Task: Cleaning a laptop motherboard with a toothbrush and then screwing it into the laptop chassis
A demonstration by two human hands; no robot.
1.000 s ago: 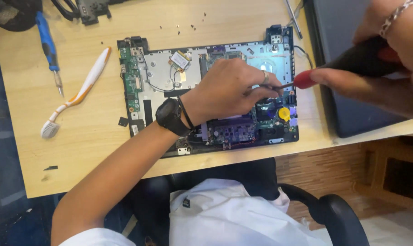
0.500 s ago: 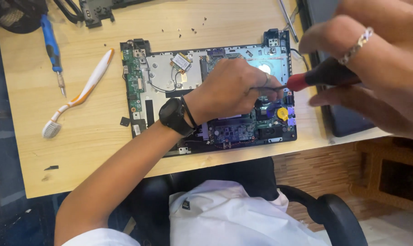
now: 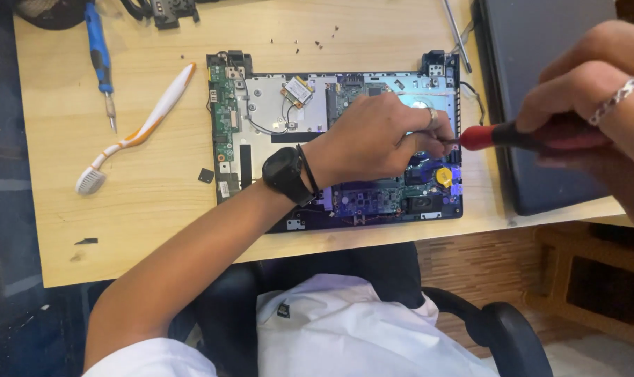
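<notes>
I see my left hand (image 3: 376, 136) resting on the open laptop (image 3: 331, 139), over the right half of its board. The fingers are curled loosely, and the fingertips (image 3: 439, 143) pinch in at the metal shaft of the screwdriver (image 3: 519, 134), right where it comes down onto the laptop near its right edge. A black watch (image 3: 285, 174) sits on that wrist, over the laptop's lower middle.

My right hand (image 3: 596, 105) is clenched around the screwdriver's handle, out past the laptop's right edge and close to the camera, so it looks blurred. The red front of the handle sticks out of my grip; the tip itself is hidden behind my left fingers.

The laptop lies opened on the wooden table (image 3: 142, 209). Left of the laptop lie a white and orange brush (image 3: 139, 132) and, farther up, a blue-handled tool (image 3: 99, 56). Right of the laptop lies a dark flat panel (image 3: 533, 63).
</notes>
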